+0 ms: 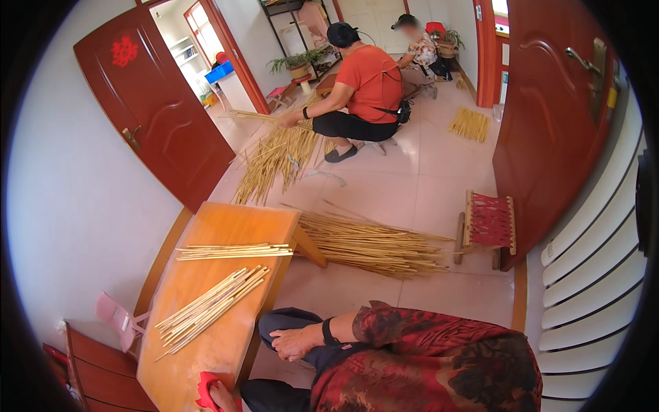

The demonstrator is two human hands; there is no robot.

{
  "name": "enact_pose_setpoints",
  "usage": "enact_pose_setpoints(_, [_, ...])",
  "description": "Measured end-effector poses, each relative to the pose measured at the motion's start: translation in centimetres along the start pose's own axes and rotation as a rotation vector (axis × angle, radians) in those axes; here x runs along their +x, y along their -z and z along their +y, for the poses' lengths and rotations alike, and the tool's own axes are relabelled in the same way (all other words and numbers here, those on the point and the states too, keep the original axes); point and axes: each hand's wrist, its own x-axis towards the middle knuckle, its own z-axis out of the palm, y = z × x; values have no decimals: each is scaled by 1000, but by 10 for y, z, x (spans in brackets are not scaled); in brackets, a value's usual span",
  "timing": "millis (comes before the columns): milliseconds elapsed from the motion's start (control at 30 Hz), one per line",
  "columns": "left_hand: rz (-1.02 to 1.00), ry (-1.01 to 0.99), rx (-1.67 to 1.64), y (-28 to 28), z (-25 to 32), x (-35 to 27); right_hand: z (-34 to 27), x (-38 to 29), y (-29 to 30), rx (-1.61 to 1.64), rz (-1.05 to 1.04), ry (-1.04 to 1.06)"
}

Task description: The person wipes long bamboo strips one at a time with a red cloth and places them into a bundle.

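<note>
My right hand (292,344), with a dark band at the wrist, rests on my knee in dark trousers and holds nothing. At the bottom edge, my left hand (225,397) is closed on a red cloth (207,389) at the near edge of the wooden table (226,221); part of that hand is cut off. Two bundles of thin pale stalks lie apart on the tabletop: a flatter bundle (237,251) towards one end, and a slanting bundle (212,309) nearer the middle. Neither hand touches them.
A large pile of stalks (368,244) lies on the floor beyond the table leg, beside a low stool (489,221). Farther off, a person in an orange shirt (368,77) handles stalks over another heap (278,159); another person (419,56) sits behind. A radiator (592,304) lines the right wall.
</note>
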Motion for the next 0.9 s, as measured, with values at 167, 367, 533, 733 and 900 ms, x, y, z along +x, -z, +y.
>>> enact_pose_setpoints(167, [8, 30, -22, 11, 2, -17, -14, -6, -3, 89, 135, 117])
enact_pose_setpoints(367, [22, 83, -39, 22, -4, -24, -24, 7, -1, 187, 60, 105])
enact_pose_setpoints(533, [43, 132, -47, 25, -13, -24, -18, 7, -1, 202, -30, 111])
enact_pose_setpoints(733, [64, 211, -86, 14, -19, -21, -9, 8, -8, 315, -118, 147])
enact_pose_setpoints(900, [101, 262, -169, 1, -17, -1, 0, 4, -9, 324, -10, 181])
